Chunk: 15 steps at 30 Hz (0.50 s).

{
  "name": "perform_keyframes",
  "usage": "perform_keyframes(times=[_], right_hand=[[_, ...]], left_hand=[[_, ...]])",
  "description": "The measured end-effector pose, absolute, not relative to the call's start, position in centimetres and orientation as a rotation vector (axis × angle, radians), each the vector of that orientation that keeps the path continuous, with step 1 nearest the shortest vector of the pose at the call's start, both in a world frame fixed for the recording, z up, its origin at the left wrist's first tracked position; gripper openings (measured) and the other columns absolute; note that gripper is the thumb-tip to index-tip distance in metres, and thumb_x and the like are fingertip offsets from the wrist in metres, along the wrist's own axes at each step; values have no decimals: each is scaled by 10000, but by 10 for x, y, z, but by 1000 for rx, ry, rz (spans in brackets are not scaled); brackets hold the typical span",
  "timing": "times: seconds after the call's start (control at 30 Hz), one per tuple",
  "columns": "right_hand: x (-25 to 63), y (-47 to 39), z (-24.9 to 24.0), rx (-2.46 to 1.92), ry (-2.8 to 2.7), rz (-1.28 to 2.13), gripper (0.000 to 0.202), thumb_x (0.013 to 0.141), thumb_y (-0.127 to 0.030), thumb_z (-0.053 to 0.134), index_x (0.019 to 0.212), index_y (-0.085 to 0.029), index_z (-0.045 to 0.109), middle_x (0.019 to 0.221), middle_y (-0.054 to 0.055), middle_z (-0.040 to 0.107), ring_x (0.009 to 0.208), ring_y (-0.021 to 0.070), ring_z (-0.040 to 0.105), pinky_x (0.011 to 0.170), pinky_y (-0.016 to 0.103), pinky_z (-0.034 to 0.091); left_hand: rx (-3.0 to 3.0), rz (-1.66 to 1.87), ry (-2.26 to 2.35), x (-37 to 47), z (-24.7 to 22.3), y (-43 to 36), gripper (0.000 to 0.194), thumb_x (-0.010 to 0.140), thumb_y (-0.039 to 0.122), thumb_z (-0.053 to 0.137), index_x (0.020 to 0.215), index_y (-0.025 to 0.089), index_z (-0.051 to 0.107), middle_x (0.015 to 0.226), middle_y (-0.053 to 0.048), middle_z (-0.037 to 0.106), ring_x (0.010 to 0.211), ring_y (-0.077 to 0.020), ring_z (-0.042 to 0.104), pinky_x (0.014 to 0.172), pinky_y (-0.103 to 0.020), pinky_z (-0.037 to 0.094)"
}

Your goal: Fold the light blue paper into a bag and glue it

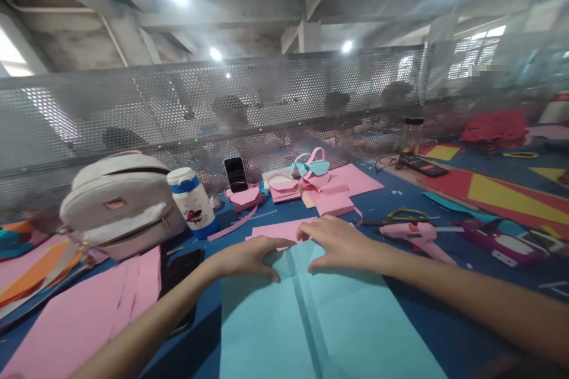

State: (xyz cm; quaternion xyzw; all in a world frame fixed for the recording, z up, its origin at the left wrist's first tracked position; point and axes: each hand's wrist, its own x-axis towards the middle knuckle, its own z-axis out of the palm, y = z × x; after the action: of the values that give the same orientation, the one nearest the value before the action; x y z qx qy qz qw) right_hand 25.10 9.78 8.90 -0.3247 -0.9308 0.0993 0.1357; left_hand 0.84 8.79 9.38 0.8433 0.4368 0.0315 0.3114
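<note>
A large light-blue paper sheet [262, 325] lies before me with a crease running down its middle. My left hand [255, 256] is closed on the left part of its far edge, thumb on top of the paper. On the right part of that edge my right hand [335, 243] grips too, thumb toward me and fingers bent over the far side. Between the hands the paper bends up slightly. Just beyond lies a pink paper sheet [271, 230], partly hidden by my hands.
Left are pink sheets [89, 302], a backpack [120, 201] and a bottle [193, 204]. Pink paper bags [335, 198] and a phone [235, 173] stand ahead. On the right lie a pink glue gun [413, 234], scissors [400, 216] and a purple stapler-like device [498, 243]. Perforated metal panels [275, 89] rise behind.
</note>
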Motion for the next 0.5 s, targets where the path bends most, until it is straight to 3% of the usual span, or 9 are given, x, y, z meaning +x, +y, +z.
perform_keyframes(times=[0.1,0.17,0.33,0.5], right_hand=[[248,103,87,-1049,-2793,398,380,717,-350,781,1030,-207,618,934,3,705,842,194,643,609,242,370],[247,103,84,-1073,-2819,425,375,716,-335,772,1034,-208,620,903,-7,708,799,176,642,547,227,307],[242,100,74,-1060,-2872,402,340,678,-345,790,970,-208,681,930,20,720,829,203,646,523,236,253],[234,104,72,-1003,-2893,385,230,745,-286,728,964,-222,703,989,14,733,899,201,661,561,229,310]], left_hand=[[2284,49,1322,16,89,86,657,699,209,763,1326,199,566,1234,-102,659,1065,-280,613,873,-335,456],[2305,36,1443,19,85,81,581,694,194,754,1255,173,608,1132,-113,686,1012,-294,624,818,-334,457],[2341,66,1575,26,72,72,368,715,278,772,1054,179,666,1012,-64,694,939,-263,624,756,-312,452],[2362,54,1541,33,59,78,269,834,367,720,974,146,656,960,-43,674,872,-208,637,777,-364,508]])
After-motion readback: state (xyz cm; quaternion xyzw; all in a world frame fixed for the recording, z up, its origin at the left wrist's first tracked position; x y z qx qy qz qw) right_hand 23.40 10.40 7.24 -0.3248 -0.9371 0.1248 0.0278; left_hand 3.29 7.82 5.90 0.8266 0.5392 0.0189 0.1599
